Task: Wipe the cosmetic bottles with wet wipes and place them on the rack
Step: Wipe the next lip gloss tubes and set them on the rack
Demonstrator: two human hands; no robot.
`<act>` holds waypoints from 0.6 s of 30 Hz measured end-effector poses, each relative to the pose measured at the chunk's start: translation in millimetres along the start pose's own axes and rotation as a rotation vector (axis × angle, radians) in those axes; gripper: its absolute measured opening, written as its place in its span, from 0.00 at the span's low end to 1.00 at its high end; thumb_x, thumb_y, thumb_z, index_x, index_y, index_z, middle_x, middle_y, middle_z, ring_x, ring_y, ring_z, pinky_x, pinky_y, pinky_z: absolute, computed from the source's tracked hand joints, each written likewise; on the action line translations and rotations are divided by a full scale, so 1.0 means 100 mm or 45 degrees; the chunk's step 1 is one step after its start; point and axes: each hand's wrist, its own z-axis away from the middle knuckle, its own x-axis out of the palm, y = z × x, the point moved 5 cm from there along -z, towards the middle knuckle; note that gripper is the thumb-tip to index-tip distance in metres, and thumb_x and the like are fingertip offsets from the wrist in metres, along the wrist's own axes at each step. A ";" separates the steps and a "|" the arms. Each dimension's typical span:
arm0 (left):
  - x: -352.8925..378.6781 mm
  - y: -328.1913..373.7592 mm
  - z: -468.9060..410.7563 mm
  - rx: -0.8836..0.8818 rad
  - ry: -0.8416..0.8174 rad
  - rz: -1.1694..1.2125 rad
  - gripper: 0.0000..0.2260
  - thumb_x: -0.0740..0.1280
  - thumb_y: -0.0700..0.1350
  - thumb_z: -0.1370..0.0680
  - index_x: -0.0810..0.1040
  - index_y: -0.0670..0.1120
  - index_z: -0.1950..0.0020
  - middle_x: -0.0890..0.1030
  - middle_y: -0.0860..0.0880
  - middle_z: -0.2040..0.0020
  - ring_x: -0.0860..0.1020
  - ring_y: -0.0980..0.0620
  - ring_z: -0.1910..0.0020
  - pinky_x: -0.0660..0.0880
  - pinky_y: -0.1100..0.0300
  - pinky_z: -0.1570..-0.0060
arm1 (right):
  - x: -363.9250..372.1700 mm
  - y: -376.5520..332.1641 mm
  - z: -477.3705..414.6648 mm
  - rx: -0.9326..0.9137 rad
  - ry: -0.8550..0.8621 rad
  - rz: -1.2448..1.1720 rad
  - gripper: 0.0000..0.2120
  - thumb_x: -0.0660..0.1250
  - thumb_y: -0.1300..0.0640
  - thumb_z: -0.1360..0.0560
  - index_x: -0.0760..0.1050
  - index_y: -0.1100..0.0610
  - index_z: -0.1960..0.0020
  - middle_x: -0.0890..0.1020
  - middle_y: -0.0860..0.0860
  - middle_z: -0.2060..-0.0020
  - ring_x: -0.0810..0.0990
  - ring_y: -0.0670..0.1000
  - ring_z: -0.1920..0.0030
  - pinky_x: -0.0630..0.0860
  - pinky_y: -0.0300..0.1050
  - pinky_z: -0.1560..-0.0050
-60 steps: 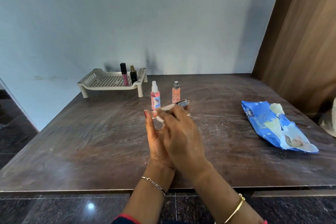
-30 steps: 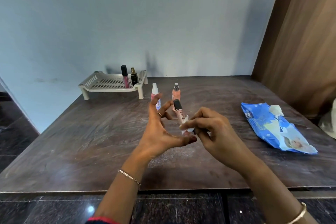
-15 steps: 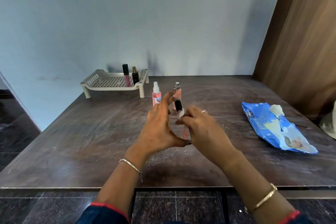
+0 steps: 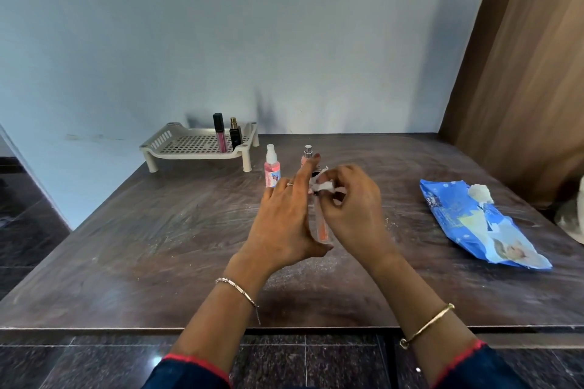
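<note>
Over the brown table, between cream rack and blue wipes packet, my left hand pinches a slim clear tube, orange inside, its cap black I think, end to end between thumb and straight forefinger. My right hand, fingers curled, squeezes a white wipe round its top.

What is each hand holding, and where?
Left hand pinches the slim clear orange-filled tube end to end; right hand pinches a white wet wipe against its upper end.
</note>
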 end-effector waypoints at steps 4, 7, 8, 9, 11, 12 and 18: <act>-0.02 0.01 0.02 0.001 0.015 -0.055 0.62 0.78 0.58 0.42 0.36 0.54 0.24 0.68 0.53 0.30 0.67 0.52 0.35 0.62 0.56 0.37 | 0.07 0.04 0.18 0.135 -0.032 -0.183 0.03 0.74 0.56 0.29 0.81 0.53 0.56 0.77 0.44 0.51 0.79 0.42 0.51 0.77 0.34 0.51; -0.02 0.07 0.02 -0.002 0.049 -0.087 0.61 0.77 0.59 0.41 0.37 0.53 0.23 0.73 0.53 0.36 0.70 0.51 0.38 0.64 0.55 0.38 | 0.07 0.08 0.19 0.211 0.063 -0.150 0.04 0.74 0.58 0.30 0.80 0.52 0.59 0.78 0.43 0.54 0.78 0.42 0.53 0.75 0.31 0.53; -0.01 0.09 0.02 0.010 0.060 -0.105 0.61 0.77 0.59 0.41 0.37 0.52 0.23 0.74 0.53 0.37 0.71 0.51 0.39 0.65 0.54 0.39 | 0.06 0.08 0.17 0.234 0.086 -0.129 0.06 0.74 0.59 0.31 0.79 0.51 0.59 0.78 0.44 0.56 0.78 0.42 0.54 0.73 0.28 0.55; -0.01 0.12 0.02 0.022 0.069 -0.120 0.60 0.76 0.59 0.41 0.37 0.52 0.23 0.74 0.52 0.36 0.71 0.51 0.39 0.65 0.53 0.39 | 0.06 0.08 0.15 0.266 0.101 -0.124 0.07 0.74 0.59 0.31 0.77 0.51 0.59 0.79 0.45 0.57 0.78 0.42 0.56 0.72 0.26 0.58; 0.00 0.16 0.00 0.042 0.083 -0.155 0.60 0.76 0.58 0.41 0.35 0.54 0.25 0.71 0.51 0.32 0.70 0.49 0.37 0.66 0.51 0.38 | 0.05 0.10 0.11 0.346 0.102 -0.174 0.09 0.75 0.57 0.32 0.75 0.51 0.58 0.80 0.45 0.60 0.79 0.42 0.59 0.73 0.27 0.61; 0.00 0.17 -0.01 0.049 0.093 -0.180 0.60 0.76 0.58 0.41 0.34 0.55 0.26 0.68 0.49 0.30 0.70 0.48 0.37 0.65 0.51 0.39 | 0.06 0.12 0.09 0.390 0.088 -0.215 0.10 0.75 0.56 0.32 0.74 0.51 0.57 0.80 0.44 0.61 0.79 0.42 0.60 0.74 0.29 0.61; 0.06 0.15 -0.01 0.048 0.079 -0.200 0.61 0.75 0.57 0.42 0.32 0.54 0.26 0.60 0.49 0.26 0.65 0.48 0.34 0.62 0.52 0.37 | 0.18 0.25 0.10 0.649 -0.057 -0.479 0.11 0.74 0.56 0.30 0.75 0.54 0.52 0.82 0.48 0.59 0.82 0.46 0.58 0.79 0.40 0.59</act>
